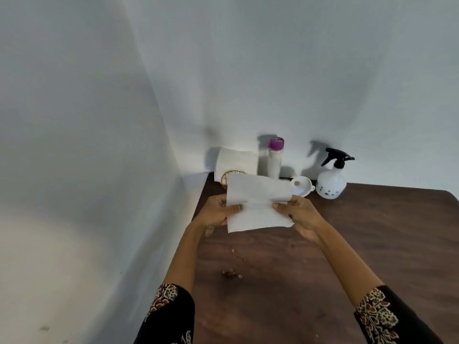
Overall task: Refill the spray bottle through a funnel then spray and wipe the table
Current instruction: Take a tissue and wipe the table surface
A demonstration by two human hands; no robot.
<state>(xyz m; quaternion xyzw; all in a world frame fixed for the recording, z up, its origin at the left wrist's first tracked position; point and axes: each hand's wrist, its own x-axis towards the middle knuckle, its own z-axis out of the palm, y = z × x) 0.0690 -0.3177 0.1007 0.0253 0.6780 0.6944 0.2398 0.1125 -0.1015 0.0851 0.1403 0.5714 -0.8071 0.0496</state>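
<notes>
I hold a white paper towel sheet (258, 203) up above the dark wooden table (372, 232). My left hand (218, 214) pinches its left edge and my right hand (301, 216) pinches its right edge. The white spray bottle (331, 183) with a black trigger head stands at the back of the table by the wall. A small white funnel (301, 186) lies on the table just left of the bottle. Water droplets (232, 274) sit on the tabletop below my hands.
A paper towel roll (236, 162) stands at the table's back left corner, partly hidden by the sheet. A clear bottle with a purple cap (275, 157) stands beside it. White walls close in behind and on the left. The table's left edge runs under my left forearm.
</notes>
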